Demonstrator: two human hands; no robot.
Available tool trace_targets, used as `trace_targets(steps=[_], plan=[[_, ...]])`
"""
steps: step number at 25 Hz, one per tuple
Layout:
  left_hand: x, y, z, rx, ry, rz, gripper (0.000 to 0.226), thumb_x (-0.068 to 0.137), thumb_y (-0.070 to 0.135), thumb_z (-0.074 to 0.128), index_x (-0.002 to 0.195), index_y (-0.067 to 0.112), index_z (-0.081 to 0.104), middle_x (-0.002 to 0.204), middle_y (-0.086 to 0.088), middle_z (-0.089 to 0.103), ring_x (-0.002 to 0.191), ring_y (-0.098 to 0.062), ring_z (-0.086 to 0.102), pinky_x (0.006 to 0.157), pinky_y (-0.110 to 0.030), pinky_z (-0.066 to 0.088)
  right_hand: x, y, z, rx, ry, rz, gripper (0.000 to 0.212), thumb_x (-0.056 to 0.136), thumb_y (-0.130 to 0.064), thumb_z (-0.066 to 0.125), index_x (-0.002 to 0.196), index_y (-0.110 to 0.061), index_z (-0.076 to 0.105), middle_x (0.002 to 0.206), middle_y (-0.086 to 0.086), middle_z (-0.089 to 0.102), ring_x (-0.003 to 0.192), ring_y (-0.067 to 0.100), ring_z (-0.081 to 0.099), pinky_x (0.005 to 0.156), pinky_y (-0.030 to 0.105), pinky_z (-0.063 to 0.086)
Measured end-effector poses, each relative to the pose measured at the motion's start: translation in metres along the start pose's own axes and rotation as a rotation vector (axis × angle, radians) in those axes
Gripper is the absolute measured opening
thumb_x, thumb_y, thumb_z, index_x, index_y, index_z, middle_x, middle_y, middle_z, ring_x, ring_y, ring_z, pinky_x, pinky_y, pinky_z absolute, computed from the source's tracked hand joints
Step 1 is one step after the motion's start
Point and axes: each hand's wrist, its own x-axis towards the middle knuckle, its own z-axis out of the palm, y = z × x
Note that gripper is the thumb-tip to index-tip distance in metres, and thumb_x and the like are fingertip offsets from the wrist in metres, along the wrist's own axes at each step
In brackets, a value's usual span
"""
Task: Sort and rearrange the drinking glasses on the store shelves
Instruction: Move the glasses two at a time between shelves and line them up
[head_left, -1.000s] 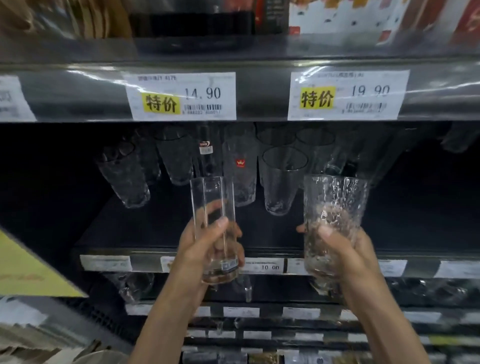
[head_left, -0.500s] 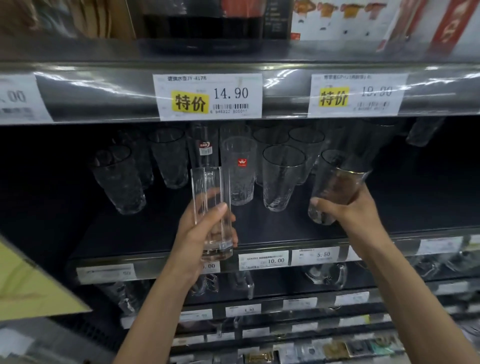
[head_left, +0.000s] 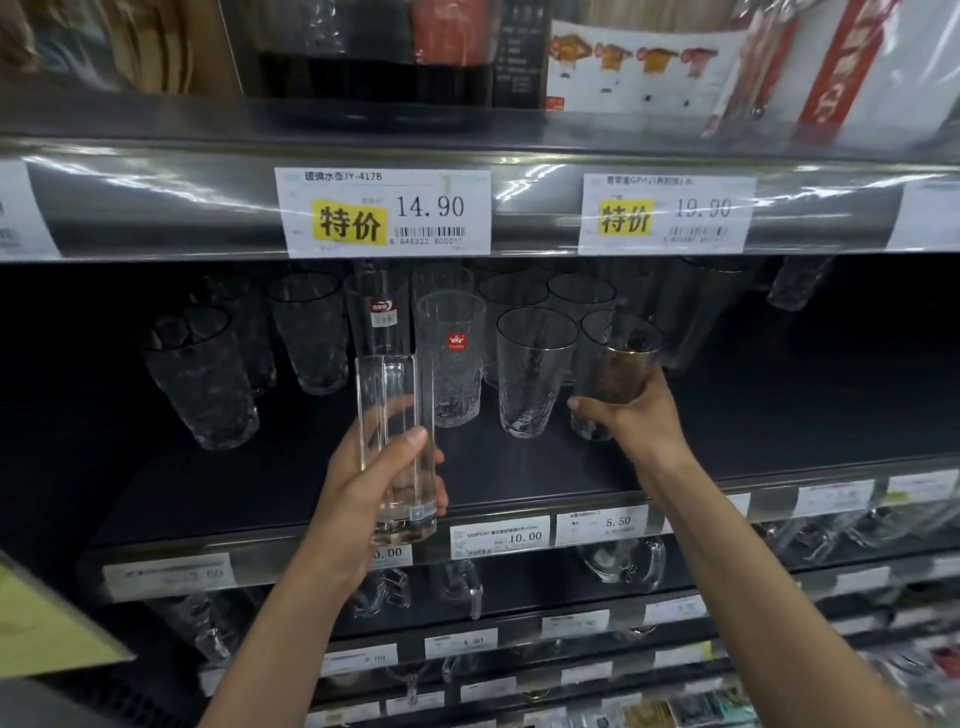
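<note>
A tall straight glass is gripped round its lower half by the left hand, in the air at centre frame, in front of the shelf edge. At centre right a gold-rimmed tumbler is clasped by the right hand, low over the shelf (contact cannot be told). The neighbouring glass just beside it could be knocked by a crooked set-down. The tall glass could be dropped while attention is divided.
</note>
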Motion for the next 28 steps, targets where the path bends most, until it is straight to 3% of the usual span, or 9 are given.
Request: trace_targets(steps=[8,14,28], plan=[[-0.0001,-0.0019,0.0014,0.007,-0.003,0.023,0.052,0.069,0.052,0.077,0.119,0.041,0.064,0.087,-0.010,0.071,0.063,-0.032,0.068,0.059,-0.035,0.056,0.0053,0.0045,0.0020,0.002,0.004,0.004,0.062,0.064,-0.015,0.092,0.110,-0.031,0.053,0.100,-0.014,0.072,0.089,-0.002,0.069,0.076,0.020,0.051],[-0.0009,-0.0010,0.0032,-0.002,-0.005,0.004,0.052,0.065,0.051,0.078,0.115,0.043,0.065,0.087,-0.010,0.072,0.062,-0.032,0.067,0.054,-0.034,0.054,0.0062,0.0064,0.0035,-0.007,-0.015,0.000,0.072,0.064,-0.020,0.092,0.122,-0.027,0.052,0.110,-0.008,0.071,0.102,0.009,0.068,0.090,0.031,0.054],[-0.0005,-0.0018,0.0026,0.028,-0.010,0.004,0.052,0.067,0.053,0.077,0.116,0.043,0.064,0.088,-0.008,0.072,0.066,-0.032,0.069,0.062,-0.036,0.056,0.0071,0.0088,0.0053,-0.007,-0.039,0.033,0.077,0.066,-0.023,0.092,0.130,-0.023,0.049,0.116,-0.009,0.069,0.106,0.006,0.066,0.091,0.028,0.052]])
